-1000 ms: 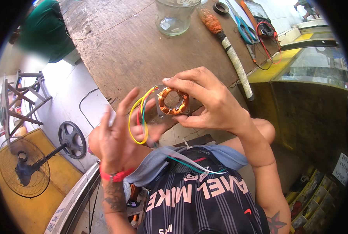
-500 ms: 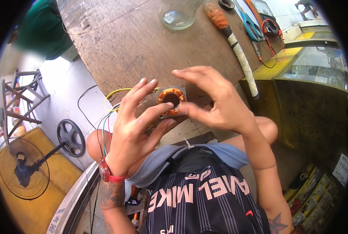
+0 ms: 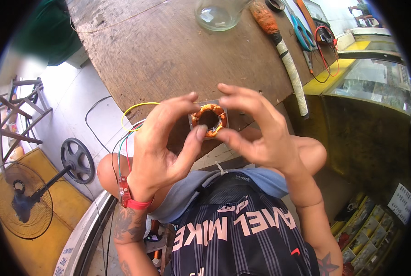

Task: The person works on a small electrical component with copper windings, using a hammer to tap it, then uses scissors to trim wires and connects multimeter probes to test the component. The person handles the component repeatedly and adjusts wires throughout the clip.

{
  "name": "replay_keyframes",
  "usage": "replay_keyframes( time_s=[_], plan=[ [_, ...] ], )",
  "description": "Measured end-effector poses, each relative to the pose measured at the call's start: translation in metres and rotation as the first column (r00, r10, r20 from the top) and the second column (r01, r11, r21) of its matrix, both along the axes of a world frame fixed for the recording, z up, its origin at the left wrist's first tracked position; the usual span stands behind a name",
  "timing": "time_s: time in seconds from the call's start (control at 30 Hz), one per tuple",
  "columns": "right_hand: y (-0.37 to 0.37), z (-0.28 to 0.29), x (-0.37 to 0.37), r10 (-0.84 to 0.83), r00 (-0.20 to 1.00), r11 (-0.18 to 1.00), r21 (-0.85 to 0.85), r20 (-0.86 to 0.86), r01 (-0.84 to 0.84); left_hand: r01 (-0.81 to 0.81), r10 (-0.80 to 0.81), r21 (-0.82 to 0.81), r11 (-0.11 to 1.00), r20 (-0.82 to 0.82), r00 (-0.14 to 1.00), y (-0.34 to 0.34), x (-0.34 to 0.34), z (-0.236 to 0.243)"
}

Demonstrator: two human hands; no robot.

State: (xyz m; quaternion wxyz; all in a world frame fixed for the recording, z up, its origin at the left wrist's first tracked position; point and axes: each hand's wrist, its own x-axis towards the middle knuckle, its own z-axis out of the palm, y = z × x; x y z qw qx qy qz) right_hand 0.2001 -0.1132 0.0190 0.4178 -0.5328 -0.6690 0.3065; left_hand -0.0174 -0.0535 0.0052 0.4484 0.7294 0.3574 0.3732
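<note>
A small motor stator point(image 3: 222, 117) sits upright at the near edge of the wooden table, its round copper winding facing me and a square metal core behind it. My left hand point(image 3: 162, 145) holds its left side, the thumb on the lower winding and the fingers curled at the upper left corner. On the other side my right hand point(image 3: 263, 126) has its thumb at the lower right of the ring and its fingers round the upper right. Fingertips are partly blurred. Yellow, white, green and red lead wires point(image 3: 134, 106) run out leftward behind my left hand.
On the wooden table point(image 3: 155, 50) stand a glass jar point(image 3: 217, 17), a wrapped stick point(image 3: 290, 76), blue-handled scissors point(image 3: 303, 34) and a multimeter point(image 3: 324, 34). A pedestal fan point(image 3: 23, 202) lies at lower left. A yellow-framed glass case point(image 3: 366, 80) stands at right.
My left index finger has left the ring's opening, and the left thumb has come onto the lower winding. My right hand has closed in around the right side. The view has shifted slightly.
</note>
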Motion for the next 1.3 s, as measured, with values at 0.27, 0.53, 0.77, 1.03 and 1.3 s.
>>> replay_keyframes(
  time_s=[0.27,0.53,0.77,1.03,1.3],
  plan=[
    [-0.010,-0.040,0.001,0.103,0.983,0.989,0.090,0.155,-0.118,0.100,-0.054,0.240,0.966,-0.193,0.980,0.013,0.008,-0.009],
    [-0.011,-0.040,0.000,0.064,0.998,0.989,0.137,-0.020,-0.061,0.035,-0.041,-0.056,0.998,-0.097,0.994,0.002,-0.012,-0.003],
    [-0.002,-0.031,0.002,0.188,0.979,0.970,0.144,0.080,-0.198,0.259,-0.272,-0.125,0.958,-0.104,0.957,0.002,-0.030,0.011],
    [0.003,0.018,0.003,0.492,0.827,0.835,0.119,0.272,-0.536,0.300,-0.048,-0.929,0.217,0.297,0.954,-0.027,-0.009,0.022],
    [-0.044,0.014,0.004,0.195,0.903,0.904,0.288,0.383,-0.317,0.249,0.383,-0.928,0.278,0.345,0.857,-0.076,0.017,-0.002]
  ],
)
